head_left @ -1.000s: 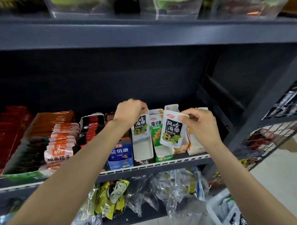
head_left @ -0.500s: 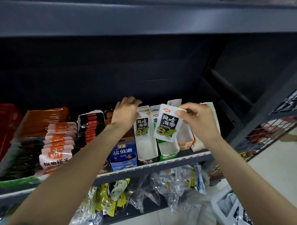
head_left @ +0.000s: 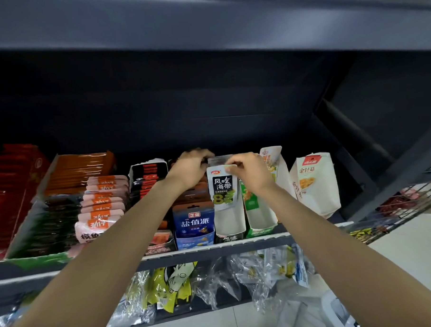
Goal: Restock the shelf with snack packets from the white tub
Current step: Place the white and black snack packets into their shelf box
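Observation:
My right hand (head_left: 250, 173) pinches the top edge of a white and black snack packet (head_left: 223, 187) with green print. The packet stands upright in a narrow white display box (head_left: 229, 220) on the dark shelf (head_left: 213, 250). My left hand (head_left: 191, 168) reaches in just left of it, fingers curled over the packets at the back of the box; whether it grips one is hidden. A corner of the white tub (head_left: 339, 311) shows at the bottom right.
A blue snack box (head_left: 193, 225) stands left of the display box, a green and white box (head_left: 257, 211) and a white pouch (head_left: 315, 183) to the right. Pink sausage packs (head_left: 100, 205) and red boxes fill the left. Bagged goods hang below. A wire rack (head_left: 396, 209) is at right.
My right hand has carried the packet left and down into the white display box. My left hand stays at the back of the box. The view has tilted upward.

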{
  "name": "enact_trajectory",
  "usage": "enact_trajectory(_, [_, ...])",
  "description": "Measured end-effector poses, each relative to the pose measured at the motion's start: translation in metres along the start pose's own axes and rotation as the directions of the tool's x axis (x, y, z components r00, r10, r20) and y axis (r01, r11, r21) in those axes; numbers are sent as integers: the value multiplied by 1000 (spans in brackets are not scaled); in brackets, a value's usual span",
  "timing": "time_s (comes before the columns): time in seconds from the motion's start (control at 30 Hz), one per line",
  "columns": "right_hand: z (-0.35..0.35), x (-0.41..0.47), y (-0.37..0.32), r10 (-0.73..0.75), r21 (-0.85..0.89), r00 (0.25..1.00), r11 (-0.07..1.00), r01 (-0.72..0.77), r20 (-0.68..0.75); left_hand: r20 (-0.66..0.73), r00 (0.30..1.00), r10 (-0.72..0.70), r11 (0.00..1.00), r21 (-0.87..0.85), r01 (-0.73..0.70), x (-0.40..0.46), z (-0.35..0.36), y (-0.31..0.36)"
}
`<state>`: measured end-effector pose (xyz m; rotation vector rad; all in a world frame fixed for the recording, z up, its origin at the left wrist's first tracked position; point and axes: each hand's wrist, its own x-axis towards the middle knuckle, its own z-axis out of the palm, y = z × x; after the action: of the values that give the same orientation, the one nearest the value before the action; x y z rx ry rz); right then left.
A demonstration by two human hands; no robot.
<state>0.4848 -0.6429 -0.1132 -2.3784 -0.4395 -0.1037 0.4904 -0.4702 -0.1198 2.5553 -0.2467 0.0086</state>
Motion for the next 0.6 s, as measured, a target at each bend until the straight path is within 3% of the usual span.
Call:
enact_trajectory(0.2, [17,1,12,14,-263,999,965,-23,-34,-28,1000,7,1000,6,-7,-4,1,3])
enact_trajectory(0.3, [20,-6,12,-5,-314,996,949,-21,-84,-71,998,0,999,34,2,-9,0,11])
enact_trajectory(0.47, [14,-32,14,-9,-211,987,977,-25,-159,-169,979,113,983,162,-86,-30,6,37])
enact_trajectory(0.6, [-5,-73,37,81,-103,983,990,-99,-167,-137,967,216,968,160,-194,-48,33,69])
